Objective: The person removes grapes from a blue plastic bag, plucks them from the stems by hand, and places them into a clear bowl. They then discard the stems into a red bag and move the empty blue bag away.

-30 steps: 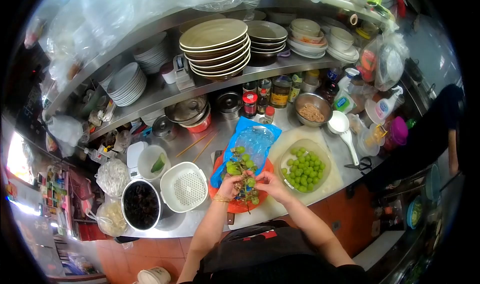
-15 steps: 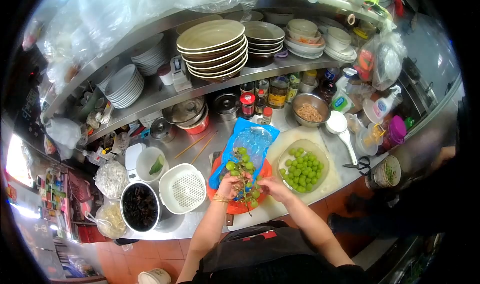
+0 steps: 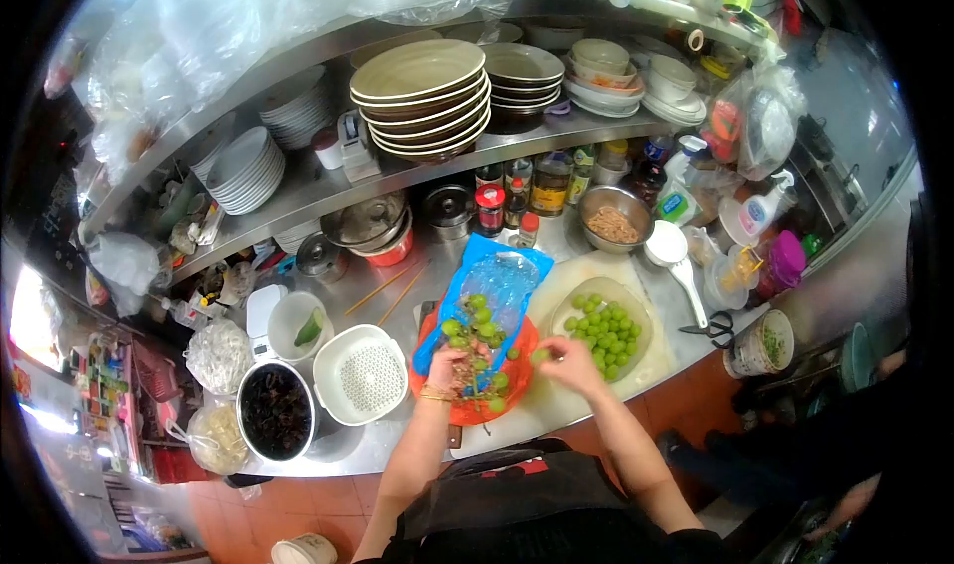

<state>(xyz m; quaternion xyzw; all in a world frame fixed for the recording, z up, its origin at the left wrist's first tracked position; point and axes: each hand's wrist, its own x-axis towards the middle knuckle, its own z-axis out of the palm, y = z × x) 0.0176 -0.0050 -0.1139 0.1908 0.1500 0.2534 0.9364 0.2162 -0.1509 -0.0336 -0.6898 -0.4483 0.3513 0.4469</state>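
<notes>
My left hand [image 3: 444, 370] is closed around the stem of a bunch of green grapes [image 3: 481, 316], several of them still hanging from it. To its right, my right hand [image 3: 573, 365] pinches a single green grape [image 3: 540, 356], apart from the bunch. Under the bunch lie a blue plastic bag [image 3: 529, 266] and a red-orange plastic bag [image 3: 516, 389]. Close beyond my right hand, a clear bowl [image 3: 647, 346] holds many loose grapes [image 3: 606, 327]. That bowl sits on a pale cutting board [image 3: 556, 417].
Left of the bags stand a white strainer basket [image 3: 361, 377] and a pot of dark food [image 3: 277, 412]. Behind the grape bowl are a metal bowl [image 3: 616, 216] and a white ladle [image 3: 683, 271]. Scissors [image 3: 711, 330] lie at the right edge. A shelf of stacked plates [image 3: 422, 77] overhangs the counter.
My right hand has moved right, away from the bunch toward the bowl, with a grape now between its fingers. My left hand still holds the bunch in nearly the same place.
</notes>
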